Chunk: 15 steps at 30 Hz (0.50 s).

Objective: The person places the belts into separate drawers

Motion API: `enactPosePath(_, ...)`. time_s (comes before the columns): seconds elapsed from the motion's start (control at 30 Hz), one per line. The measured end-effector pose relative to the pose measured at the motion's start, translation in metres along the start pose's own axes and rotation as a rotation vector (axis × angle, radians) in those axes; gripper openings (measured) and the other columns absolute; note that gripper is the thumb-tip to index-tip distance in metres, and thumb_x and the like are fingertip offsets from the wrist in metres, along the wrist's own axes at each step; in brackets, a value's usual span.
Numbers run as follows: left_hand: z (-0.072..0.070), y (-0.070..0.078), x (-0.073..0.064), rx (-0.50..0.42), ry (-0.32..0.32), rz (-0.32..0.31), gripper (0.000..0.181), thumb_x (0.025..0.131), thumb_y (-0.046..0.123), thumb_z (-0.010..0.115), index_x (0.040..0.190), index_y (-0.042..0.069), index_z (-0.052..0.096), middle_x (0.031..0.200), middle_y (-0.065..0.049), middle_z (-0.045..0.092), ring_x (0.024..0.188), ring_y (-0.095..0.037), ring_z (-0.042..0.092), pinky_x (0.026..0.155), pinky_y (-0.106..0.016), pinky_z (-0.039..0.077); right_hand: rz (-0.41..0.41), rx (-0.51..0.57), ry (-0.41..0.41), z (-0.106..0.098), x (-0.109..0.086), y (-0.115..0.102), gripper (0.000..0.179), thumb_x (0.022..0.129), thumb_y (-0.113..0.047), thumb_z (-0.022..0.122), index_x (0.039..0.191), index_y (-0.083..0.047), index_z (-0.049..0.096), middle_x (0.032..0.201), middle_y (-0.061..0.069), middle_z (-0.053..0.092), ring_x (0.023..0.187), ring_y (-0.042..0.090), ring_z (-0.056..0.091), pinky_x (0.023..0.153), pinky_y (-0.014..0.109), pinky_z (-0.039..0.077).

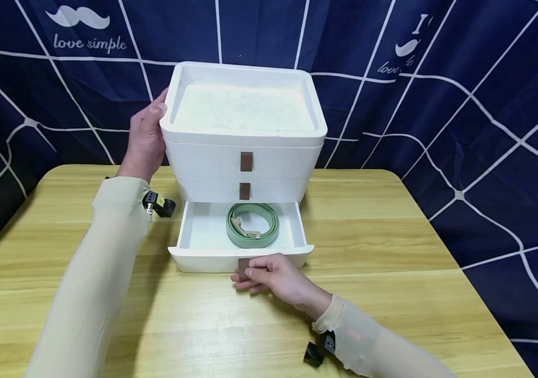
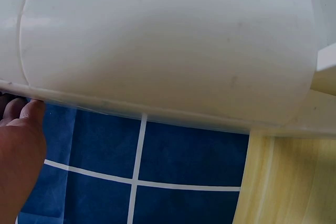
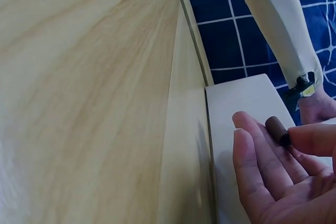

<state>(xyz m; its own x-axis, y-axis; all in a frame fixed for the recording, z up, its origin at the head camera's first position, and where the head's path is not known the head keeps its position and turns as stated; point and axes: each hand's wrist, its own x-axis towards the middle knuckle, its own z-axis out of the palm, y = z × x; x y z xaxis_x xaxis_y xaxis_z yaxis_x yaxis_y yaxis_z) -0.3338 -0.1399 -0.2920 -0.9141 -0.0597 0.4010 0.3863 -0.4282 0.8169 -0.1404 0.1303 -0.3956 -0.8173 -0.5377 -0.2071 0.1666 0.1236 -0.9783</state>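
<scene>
A white three-drawer storage box [image 1: 245,136] stands on the table, its bottom drawer [image 1: 207,261] pulled out. Inside that drawer lies a green belt [image 1: 272,229], coiled into a ring with its metal buckle in the middle. My left hand [image 1: 147,137] grips the upper left side of the box, thumb by the top rim and fingers reaching behind; only part of it shows in the left wrist view. Between thumb and fingers, my right hand [image 1: 280,278] pinches the brown pull tab [image 3: 277,131] on the bottom drawer's front.
The two upper drawers are closed, each with a brown tab [image 1: 246,161] on its front. A shallow tray [image 1: 245,107] forms the box's top. The wooden table [image 1: 372,236] spreads around it, and a dark blue curtain [image 1: 269,31] with white lines hangs behind and to the right.
</scene>
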Motion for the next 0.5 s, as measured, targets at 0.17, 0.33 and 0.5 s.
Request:
enactPosePath(0.17,-0.0001,0.0003,-0.0004,-0.001,-0.001,0.005,0.048,0.090,0.013,0.049,0.136,-0.001,0.056,0.145,-0.004,0.050,0.133,-0.014,0.043,0.105,-0.025,0.037,0.009,-0.004,0.007,-0.0006,0.0004,-0.0012,0.025,0.101,-0.005,0.050,0.083,0.013,0.053,0.109,0.017,0.070,0.101,0.033,0.067,0.083,0.043,0.055)
enactPosePath(0.33,-0.0004,0.0004,0.0004,0.008,-0.006,0.005,0.048,0.091,0.013,0.049,0.136,0.001,0.056,0.145,-0.004,0.051,0.133,-0.014,0.043,0.105,-0.025,0.037,-0.005,0.000,0.005,-0.0016,0.0014,-0.0021,0.023,0.100,-0.005,0.050,0.086,0.013,0.055,0.110,0.020,0.069,0.101,0.035,0.067,0.083,0.043,0.055)
enactPosePath(0.5,-0.0010,0.0008,0.0006,0.010,0.000,-0.013,0.047,0.091,0.013,0.049,0.135,0.002,0.058,0.144,-0.003,0.051,0.132,-0.014,0.044,0.105,-0.025,0.037,-0.005,0.001,0.011,-0.0027,0.0033,-0.0034,0.021,0.100,-0.004,0.051,0.090,0.014,0.056,0.111,0.021,0.068,0.102,0.036,0.066,0.084,0.043,0.055)
